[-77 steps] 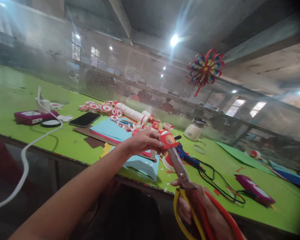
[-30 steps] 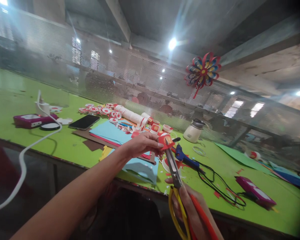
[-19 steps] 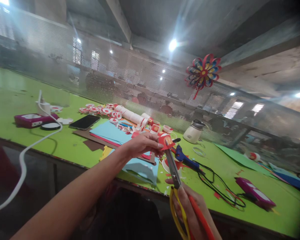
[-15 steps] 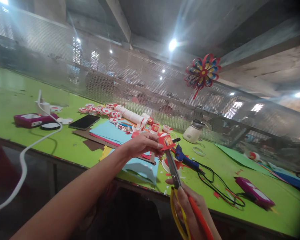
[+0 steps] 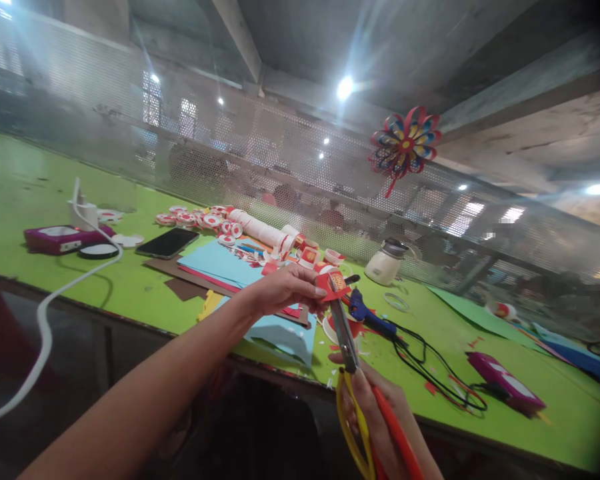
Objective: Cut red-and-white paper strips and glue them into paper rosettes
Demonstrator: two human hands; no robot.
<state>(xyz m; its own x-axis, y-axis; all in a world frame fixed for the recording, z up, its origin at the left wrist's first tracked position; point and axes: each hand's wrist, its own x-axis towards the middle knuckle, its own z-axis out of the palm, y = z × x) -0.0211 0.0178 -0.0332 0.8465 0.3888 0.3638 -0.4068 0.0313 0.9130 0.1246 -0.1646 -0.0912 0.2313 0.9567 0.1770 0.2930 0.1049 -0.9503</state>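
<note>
Between its fingers and thumb, my left hand [image 5: 300, 288] pinches a red paper cup piece [image 5: 336, 283] with yellow print. My right hand [image 5: 380, 407] is wrapped round the handles of a pair of scissors [image 5: 349, 347], one handle yellow and one orange-red. The blade tips meet the lower edge of the cup piece; how far they bite into it is hidden. Just beyond and below lies a red-and-white paper cup [image 5: 336, 328], partly covered by the scissors. A blue glue gun [image 5: 367, 312] rests close by on the right.
The green table [image 5: 145, 300] holds sheets of blue paper [image 5: 215, 267], a phone [image 5: 167, 243], a stack of white cups [image 5: 260, 230] and several red-and-white rings. A cream jug [image 5: 386, 263], a purple box [image 5: 505, 383] with black cable, and another purple box [image 5: 63, 240] stand around. A paper flower [image 5: 406, 143] hangs above.
The scissors' handles have shifted slightly left with my right hand and look a little further apart. My left hand keeps the cup piece in nearly the same place. The view has moved slightly.
</note>
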